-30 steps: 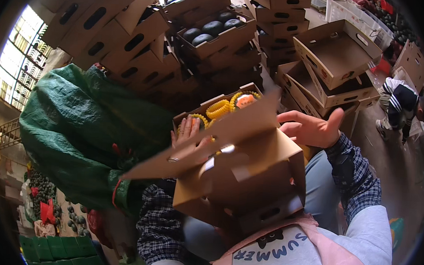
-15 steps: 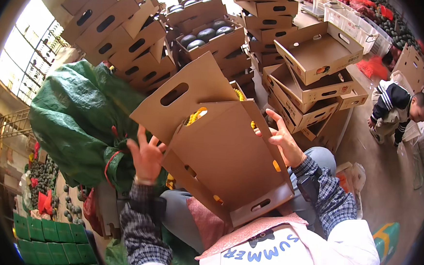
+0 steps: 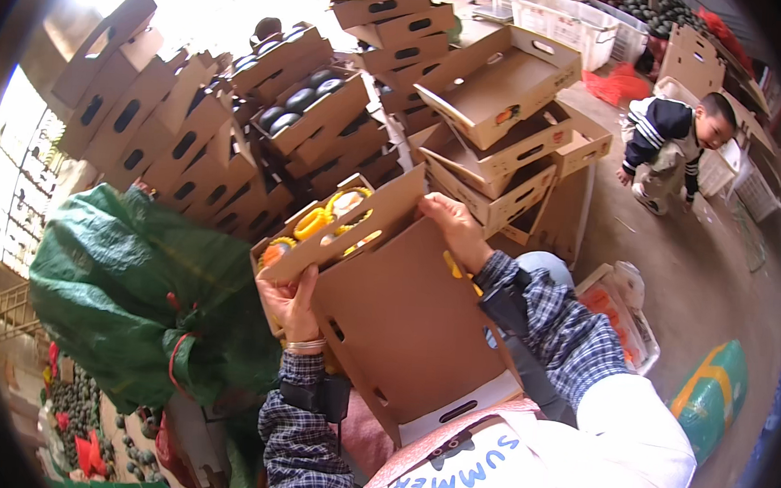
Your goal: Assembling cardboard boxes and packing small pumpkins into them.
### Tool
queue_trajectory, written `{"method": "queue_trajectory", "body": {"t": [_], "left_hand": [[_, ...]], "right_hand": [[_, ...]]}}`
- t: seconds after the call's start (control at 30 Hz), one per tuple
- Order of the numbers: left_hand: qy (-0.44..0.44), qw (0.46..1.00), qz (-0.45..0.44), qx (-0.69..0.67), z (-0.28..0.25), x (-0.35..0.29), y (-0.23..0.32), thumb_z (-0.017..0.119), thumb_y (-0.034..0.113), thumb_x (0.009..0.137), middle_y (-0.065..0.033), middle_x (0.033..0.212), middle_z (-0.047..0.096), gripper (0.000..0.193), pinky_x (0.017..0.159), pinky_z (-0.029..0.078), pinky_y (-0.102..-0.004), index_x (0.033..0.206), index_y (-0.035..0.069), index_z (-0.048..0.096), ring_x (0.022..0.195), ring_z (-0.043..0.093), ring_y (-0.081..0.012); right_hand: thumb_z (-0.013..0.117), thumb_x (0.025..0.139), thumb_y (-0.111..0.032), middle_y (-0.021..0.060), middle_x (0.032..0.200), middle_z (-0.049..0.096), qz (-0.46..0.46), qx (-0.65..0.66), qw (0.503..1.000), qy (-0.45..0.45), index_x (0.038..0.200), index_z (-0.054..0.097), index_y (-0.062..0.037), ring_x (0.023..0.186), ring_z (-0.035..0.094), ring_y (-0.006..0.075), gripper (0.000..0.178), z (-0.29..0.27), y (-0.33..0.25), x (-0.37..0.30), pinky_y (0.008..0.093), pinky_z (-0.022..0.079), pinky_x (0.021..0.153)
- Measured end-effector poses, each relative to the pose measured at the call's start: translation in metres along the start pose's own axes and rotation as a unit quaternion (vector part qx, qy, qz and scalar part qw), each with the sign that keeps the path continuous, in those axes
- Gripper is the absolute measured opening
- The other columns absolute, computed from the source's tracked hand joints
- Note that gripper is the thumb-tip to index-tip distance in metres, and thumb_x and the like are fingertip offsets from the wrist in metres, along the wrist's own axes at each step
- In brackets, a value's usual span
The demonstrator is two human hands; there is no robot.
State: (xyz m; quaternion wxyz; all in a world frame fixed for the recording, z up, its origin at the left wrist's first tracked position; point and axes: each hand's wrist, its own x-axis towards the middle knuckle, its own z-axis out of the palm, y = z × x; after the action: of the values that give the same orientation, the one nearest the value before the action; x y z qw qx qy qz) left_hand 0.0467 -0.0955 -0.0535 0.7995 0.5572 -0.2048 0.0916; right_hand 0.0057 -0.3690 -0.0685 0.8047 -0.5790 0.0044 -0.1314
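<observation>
On my lap lies a brown cardboard tray [image 3: 403,325], tilted towards me, its inside bare. Its far end flap [image 3: 356,220], with a long hand hole, stands raised. My left hand [image 3: 290,302] grips the flap's left corner, thumb on the near side. At the flap's right end, my right hand [image 3: 457,230] is closed over the cardboard corner. Beyond the flap shows fruit in yellow foam nets [image 3: 311,224], inside another cardboard box, mostly hidden by the tray. Bits of yellow also show through the tray's side holes.
A green tarp-covered heap [image 3: 137,291] stands close on the left. Ahead are stacked cartons [image 3: 173,141], some holding dark melons [image 3: 301,100], and open trays [image 3: 498,90]. A child [image 3: 669,149] crouches at right. A white crate [image 3: 623,312] and green bundle [image 3: 710,398] lie nearer.
Both hands, open and apart from the flap before, have closed on its two corners. The flap, leaning away to the far left earlier, now stands across the tray's far end. The view has shifted right.
</observation>
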Motion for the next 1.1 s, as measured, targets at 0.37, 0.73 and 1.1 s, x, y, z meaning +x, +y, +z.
{"method": "queue_trajectory", "body": {"t": [0.37, 0.73, 1.1], "left_hand": [[-0.388, 0.827, -0.400, 0.075, -0.054, 0.037, 0.065, 0.079, 0.050, 0.074, -0.0151, 0.129, 0.055, 0.098, 0.099, 0.042, -0.0351, 0.145, 0.002, 0.031, 0.119, 0.053, -0.0242], [-0.490, 0.681, -0.097, 0.535, 0.024, 0.033, 0.082, 0.080, 0.024, 0.068, -0.0206, 0.087, 0.069, 0.059, 0.072, 0.055, -0.0432, 0.117, 0.002, 0.054, 0.081, 0.068, -0.0379], [-0.334, 0.647, 0.075, 0.681, 0.031, 0.090, 0.113, 0.074, 0.016, 0.077, -0.0196, 0.088, 0.069, 0.040, 0.066, 0.056, -0.0376, 0.113, 0.009, 0.058, 0.080, 0.069, -0.0330]], "right_hand": [[0.061, 0.085, -0.056, -0.0021, 0.097, 0.054, 0.151, -0.107, 0.946, -0.268, 0.110, 0.065, -0.0214, 0.091, 0.047, 0.0096, 0.043, 0.006, -0.026, 0.030, 0.0350, 0.045, 0.072], [0.079, 0.064, -0.027, 0.0115, 0.078, 0.067, -0.244, -0.686, 0.574, -0.376, 0.094, 0.060, -0.0066, 0.079, 0.070, 0.0270, 0.040, 0.048, -0.067, 0.011, 0.0386, 0.056, 0.063], [0.065, 0.077, -0.015, 0.0072, 0.076, 0.063, -0.389, -0.713, 0.548, -0.199, 0.085, 0.058, -0.0092, 0.071, 0.068, 0.0237, 0.012, 0.054, -0.110, 0.045, 0.0353, 0.055, 0.059]]}}
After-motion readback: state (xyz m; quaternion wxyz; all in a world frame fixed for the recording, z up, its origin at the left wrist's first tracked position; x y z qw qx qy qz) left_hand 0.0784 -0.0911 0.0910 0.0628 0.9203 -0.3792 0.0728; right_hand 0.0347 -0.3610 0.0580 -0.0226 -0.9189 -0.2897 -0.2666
